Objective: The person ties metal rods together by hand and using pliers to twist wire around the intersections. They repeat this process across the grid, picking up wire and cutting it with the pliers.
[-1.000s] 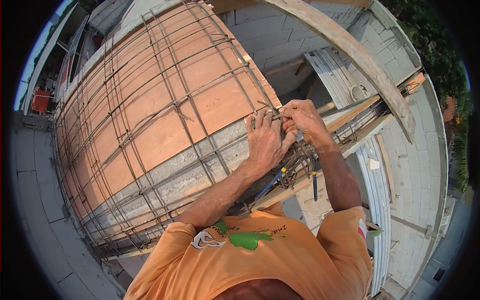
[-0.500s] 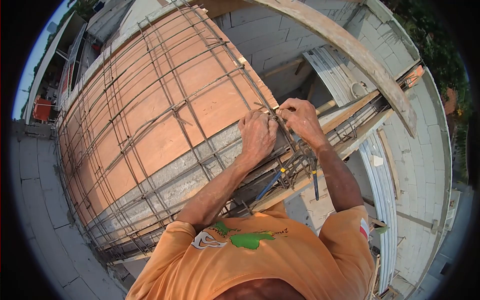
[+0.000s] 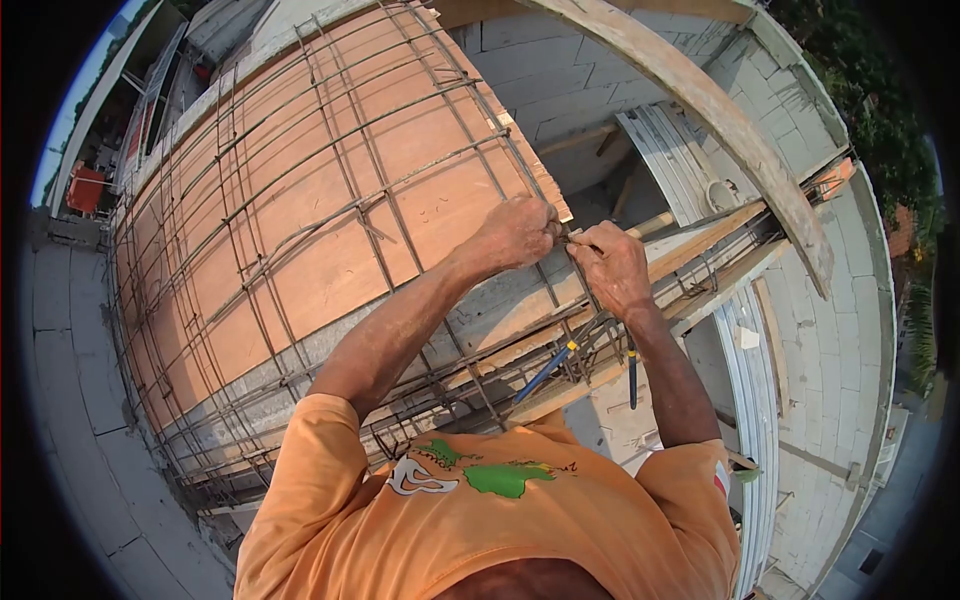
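Note:
My left hand [image 3: 518,232] reaches over the edge of the plywood sheet [image 3: 300,230], with its fingers closed at a crossing of steel reinforcing bars. Close beside it, my right hand [image 3: 612,262] pinches at the same spot from the right. Whatever lies between the fingertips is too small to make out. Below my right hand, pincers with blue and yellow handles [image 3: 545,372] hang among the rebar. The grid of rebar [image 3: 365,205] spreads over the plywood to the left of both hands.
A curved wooden plank [image 3: 720,115] crosses above the opening at the upper right. Metal sheets [image 3: 665,165] lean inside it. Wooden boards [image 3: 700,250] run along the beam formwork. A grey block wall [image 3: 835,380] stands at the right, with more blocks [image 3: 75,380] at the left.
My left hand has turned and shifted forward, its forearm now stretched further over the grid. My right hand stays near the crossing, slightly lower in view. The pincers remain in the rebar.

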`<state>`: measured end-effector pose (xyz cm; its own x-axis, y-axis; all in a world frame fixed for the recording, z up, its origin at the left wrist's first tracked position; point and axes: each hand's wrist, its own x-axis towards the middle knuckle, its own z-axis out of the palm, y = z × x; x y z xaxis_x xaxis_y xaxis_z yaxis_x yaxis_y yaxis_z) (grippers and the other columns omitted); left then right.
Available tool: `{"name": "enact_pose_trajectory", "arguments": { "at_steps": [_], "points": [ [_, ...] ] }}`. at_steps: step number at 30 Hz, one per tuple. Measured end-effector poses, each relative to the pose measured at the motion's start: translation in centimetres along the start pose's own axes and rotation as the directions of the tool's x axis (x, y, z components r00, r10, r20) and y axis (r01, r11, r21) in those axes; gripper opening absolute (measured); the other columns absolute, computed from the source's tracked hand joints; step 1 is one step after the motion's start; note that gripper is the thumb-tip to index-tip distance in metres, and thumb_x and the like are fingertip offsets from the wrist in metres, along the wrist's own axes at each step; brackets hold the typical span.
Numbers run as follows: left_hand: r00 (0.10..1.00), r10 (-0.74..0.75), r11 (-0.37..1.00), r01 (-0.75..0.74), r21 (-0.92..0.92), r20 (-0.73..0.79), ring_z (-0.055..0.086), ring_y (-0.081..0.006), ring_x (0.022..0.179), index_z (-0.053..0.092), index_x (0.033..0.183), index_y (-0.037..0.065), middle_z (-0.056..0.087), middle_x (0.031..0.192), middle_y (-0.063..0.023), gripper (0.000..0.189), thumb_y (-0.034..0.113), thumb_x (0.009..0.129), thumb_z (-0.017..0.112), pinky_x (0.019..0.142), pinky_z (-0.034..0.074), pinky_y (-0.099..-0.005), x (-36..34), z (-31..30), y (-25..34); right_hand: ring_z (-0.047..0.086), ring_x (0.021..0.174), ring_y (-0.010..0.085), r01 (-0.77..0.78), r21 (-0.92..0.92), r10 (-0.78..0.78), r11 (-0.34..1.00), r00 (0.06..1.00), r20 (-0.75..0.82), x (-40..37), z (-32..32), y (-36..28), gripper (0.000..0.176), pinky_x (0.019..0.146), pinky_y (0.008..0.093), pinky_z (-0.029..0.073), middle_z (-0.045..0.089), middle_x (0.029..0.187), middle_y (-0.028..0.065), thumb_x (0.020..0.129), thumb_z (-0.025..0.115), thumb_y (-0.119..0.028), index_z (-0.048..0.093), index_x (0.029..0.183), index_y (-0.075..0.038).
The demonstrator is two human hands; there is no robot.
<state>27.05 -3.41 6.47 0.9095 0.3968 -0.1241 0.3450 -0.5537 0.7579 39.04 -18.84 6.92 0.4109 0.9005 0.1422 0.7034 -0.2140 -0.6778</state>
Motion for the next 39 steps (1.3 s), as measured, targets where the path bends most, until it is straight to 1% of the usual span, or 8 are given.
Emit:
{"name": "enact_pose_trajectory", "arguments": {
  "at_steps": [5,10,16,25,29,33,35,39],
  "points": [
    [0.995,0.060,0.998,-0.057,0.036,-0.074,0.060,-0.0296,0.065,0.066,0.079,-0.005,0.063,0.068,-0.0174,0.020,0.009,0.084,0.053,0.067,0.048,-0.0433,0.2,0.2,0.0,0.062,0.076,0.0355,0.043,-0.119,-0.051,0.992,0.996,-0.067,-0.9,1.0,-0.4,0.008,0.067,0.0443,0.048,0.060,0.085,0.0128,0.086,0.067,-0.011,0.068,0.091,-0.005],
    [0.996,-0.087,0.956,0.091,-0.281,0.026,0.055,-0.0180,0.062,0.066,0.076,-0.006,0.059,0.061,-0.0090,0.022,0.012,0.084,0.057,0.061,0.045,-0.0374,0.1,-0.6,0.7,0.062,0.076,0.0378,0.117,-0.055,-0.123,0.992,0.986,-0.112,-1.7,0.8,-0.8,0.009,0.066,0.0461,0.048,0.059,0.085,0.0143,0.086,0.065,-0.009,0.065,0.093,-0.003],
    [0.976,-0.046,0.972,0.092,-0.214,0.211,0.057,-0.0175,0.064,0.070,0.077,-0.005,0.062,0.065,-0.0074,0.021,0.015,0.083,0.065,0.062,0.046,-0.0358,0.9,-1.7,0.7,0.060,0.077,0.0382,0.117,-0.114,-0.124,0.987,0.991,-0.057,-2.1,0.3,-1.5,0.017,0.071,0.0460,0.046,0.060,0.088,0.0156,0.086,0.062,-0.006,0.063,0.102,0.000],
    [0.964,-0.187,0.927,0.237,-0.292,0.189,0.060,-0.0180,0.071,0.075,0.084,-0.004,0.068,0.074,-0.0113,0.019,0.011,0.074,0.076,0.063,0.046,-0.0342,1.1,-1.2,1.8,0.060,0.080,0.0365,0.148,-0.095,-0.151,0.984,0.988,-0.029,-2.0,-0.3,-0.4,0.017,0.075,0.0441,0.044,0.061,0.088,0.0152,0.086,0.061,-0.005,0.065,0.101,0.000],
    [0.981,-0.138,0.961,0.165,-0.223,0.132,0.057,-0.0156,0.061,0.075,0.079,-0.003,0.065,0.065,-0.0076,0.016,0.012,0.073,0.076,0.056,0.044,-0.0320,1.2,-0.8,1.3,0.059,0.080,0.0344,0.186,-0.072,-0.189,0.980,0.981,-0.041,-1.8,0.1,-0.5,0.014,0.075,0.0440,0.044,0.059,0.085,0.0136,0.085,0.061,-0.005,0.064,0.098,0.000],
    [0.991,-0.131,0.984,0.132,-0.115,0.020,0.057,-0.0179,0.056,0.072,0.075,-0.005,0.063,0.059,-0.0121,0.020,0.015,0.073,0.076,0.053,0.045,-0.0377,0.9,-0.1,2.4,0.058,0.082,0.0330,0.191,-0.087,-0.193,0.978,0.981,-0.017,-1.7,-0.2,-0.4,0.011,0.077,0.0434,0.043,0.058,0.085,0.0123,0.083,0.062,-0.004,0.063,0.094,-0.001],
    [0.993,-0.115,0.984,0.115,0.137,-0.012,0.058,-0.0203,0.056,0.070,0.072,-0.006,0.060,0.057,-0.0161,0.026,0.020,0.075,0.076,0.053,0.045,-0.0407,1.0,0.2,2.9,0.058,0.082,0.0330,0.189,-0.099,-0.189,0.977,0.982,0.015,-1.8,-0.1,-0.3,0.010,0.077,0.0432,0.043,0.058,0.086,0.0122,0.083,0.062,-0.004,0.063,0.092,-0.001],
    [0.987,-0.150,0.988,0.147,0.050,0.062,0.057,-0.0221,0.055,0.069,0.069,-0.007,0.057,0.055,-0.0178,0.032,0.024,0.076,0.074,0.053,0.044,-0.0409,1.4,-0.9,2.7,0.058,0.083,0.0331,0.208,-0.140,-0.210,0.968,0.978,-0.004,-2.3,0.3,-0.1,0.006,0.077,0.0441,0.042,0.056,0.090,0.0123,0.082,0.062,-0.003,0.061,0.088,-0.002]
  ]
}}
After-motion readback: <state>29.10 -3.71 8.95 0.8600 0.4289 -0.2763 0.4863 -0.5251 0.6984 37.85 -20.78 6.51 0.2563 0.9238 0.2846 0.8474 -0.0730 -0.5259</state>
